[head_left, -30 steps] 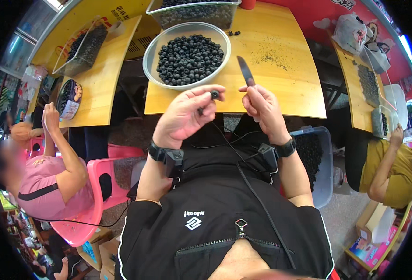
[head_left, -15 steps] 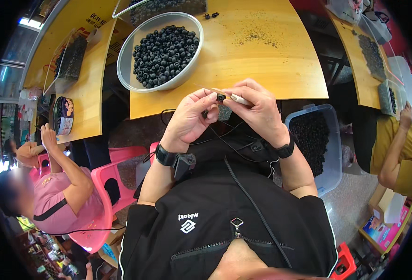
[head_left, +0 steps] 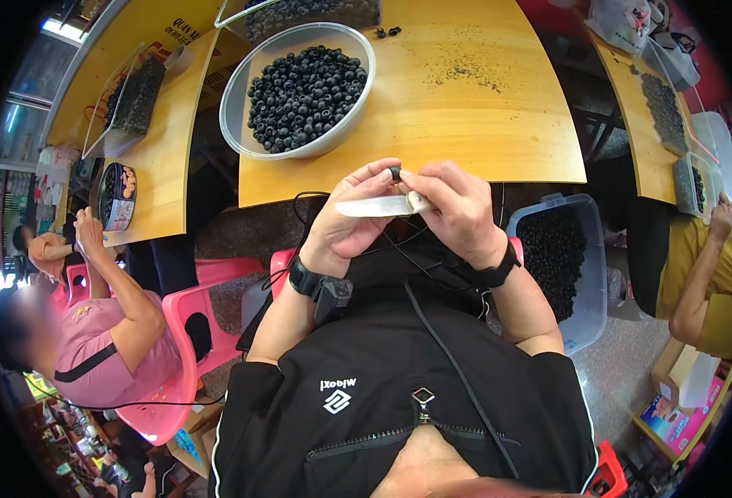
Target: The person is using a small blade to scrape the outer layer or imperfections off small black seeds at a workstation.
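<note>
- Head view: the left hand [head_left: 351,224] pinches a small round black fruit [head_left: 395,173] at its fingertips, centre of the frame.
- The right hand [head_left: 457,212] has its fingers closed round a pale-bladed knife [head_left: 378,205], just below the fruit.
- Since half a second ago, both hands sit lower, off the yellow wooden counter [head_left: 498,124].
- The clear plastic bowl of black fruit [head_left: 299,90] stands upper left; bare counter lies to its right.

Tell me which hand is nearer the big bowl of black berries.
Left. The left hand sits just below the bowl's near rim, pinching a small black berry. The right hand, holding the knife, is further right, off the table edge.
</note>
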Tool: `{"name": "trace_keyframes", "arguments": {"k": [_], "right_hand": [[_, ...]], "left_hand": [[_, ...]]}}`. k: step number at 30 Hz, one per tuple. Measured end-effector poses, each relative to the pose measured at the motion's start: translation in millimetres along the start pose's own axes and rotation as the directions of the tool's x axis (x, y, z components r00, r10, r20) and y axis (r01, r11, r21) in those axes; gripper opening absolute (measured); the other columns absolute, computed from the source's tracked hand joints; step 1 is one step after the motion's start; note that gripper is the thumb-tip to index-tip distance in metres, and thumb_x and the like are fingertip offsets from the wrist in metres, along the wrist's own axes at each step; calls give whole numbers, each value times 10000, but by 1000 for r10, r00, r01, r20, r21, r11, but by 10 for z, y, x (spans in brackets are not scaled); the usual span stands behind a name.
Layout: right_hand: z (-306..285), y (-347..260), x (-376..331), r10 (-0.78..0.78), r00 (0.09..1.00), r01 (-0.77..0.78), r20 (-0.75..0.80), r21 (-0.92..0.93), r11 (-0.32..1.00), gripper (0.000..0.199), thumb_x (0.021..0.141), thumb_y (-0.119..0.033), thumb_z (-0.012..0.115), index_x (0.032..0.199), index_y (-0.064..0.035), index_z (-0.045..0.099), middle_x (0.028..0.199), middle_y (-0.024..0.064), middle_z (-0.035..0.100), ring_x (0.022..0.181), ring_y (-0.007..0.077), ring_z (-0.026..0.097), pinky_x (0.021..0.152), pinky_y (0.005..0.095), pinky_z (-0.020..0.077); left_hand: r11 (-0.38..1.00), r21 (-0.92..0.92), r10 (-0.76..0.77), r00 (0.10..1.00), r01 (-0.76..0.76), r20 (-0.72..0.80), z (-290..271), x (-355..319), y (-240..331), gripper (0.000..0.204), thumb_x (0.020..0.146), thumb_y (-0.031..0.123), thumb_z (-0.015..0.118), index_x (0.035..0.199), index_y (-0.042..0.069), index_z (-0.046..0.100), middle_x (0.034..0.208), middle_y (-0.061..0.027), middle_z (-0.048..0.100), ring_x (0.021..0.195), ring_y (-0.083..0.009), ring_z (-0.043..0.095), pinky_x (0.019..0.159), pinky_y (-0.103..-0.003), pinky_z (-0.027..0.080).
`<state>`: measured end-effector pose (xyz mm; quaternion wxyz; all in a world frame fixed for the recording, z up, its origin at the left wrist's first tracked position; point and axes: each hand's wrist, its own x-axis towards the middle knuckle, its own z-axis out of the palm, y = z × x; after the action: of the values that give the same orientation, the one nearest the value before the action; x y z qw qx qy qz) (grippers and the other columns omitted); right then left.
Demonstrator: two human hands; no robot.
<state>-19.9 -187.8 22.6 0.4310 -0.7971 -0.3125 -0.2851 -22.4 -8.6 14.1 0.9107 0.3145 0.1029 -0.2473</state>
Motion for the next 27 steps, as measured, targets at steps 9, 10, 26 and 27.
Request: {"name": "trace_keyframes", "arguments": {"k": [9,10,26,27], "right_hand": [[-114,-125,102,35,996,-27,79,-97,995,439,690,-112,758,1109,-51,644,791,94,599,660,242,601,580,321,484],[-124,-148,108,64,992,-49,104,-138,989,450,711,-142,746,1137,-48,637,794,94,596,670,245,597,598,329,482],[-97,-148,96,51,982,-12,181,-213,977,496,735,-194,734,1194,-50,615,794,91,587,682,246,584,612,341,478],[-101,-141,96,54,983,-17,176,-208,978,492,741,-193,729,1196,-48,613,794,93,584,680,247,582,612,342,476]], "left_hand": [[983,-182,3,982,32,187,-161,0,105,201,929,110,582,1114,32,573,1003,-74,633,714,-79,548,619,-199,450],[975,-217,9,955,57,295,-171,-10,106,208,934,112,572,1125,31,559,1025,-74,622,694,-73,531,633,-201,461],[984,-174,-3,984,35,179,-147,-51,61,167,931,127,577,1070,37,559,917,-31,602,647,-44,457,574,-195,376],[984,-174,-4,984,36,180,-153,-47,59,167,931,127,577,1070,37,559,917,-31,602,647,-44,457,574,-195,376]]}}
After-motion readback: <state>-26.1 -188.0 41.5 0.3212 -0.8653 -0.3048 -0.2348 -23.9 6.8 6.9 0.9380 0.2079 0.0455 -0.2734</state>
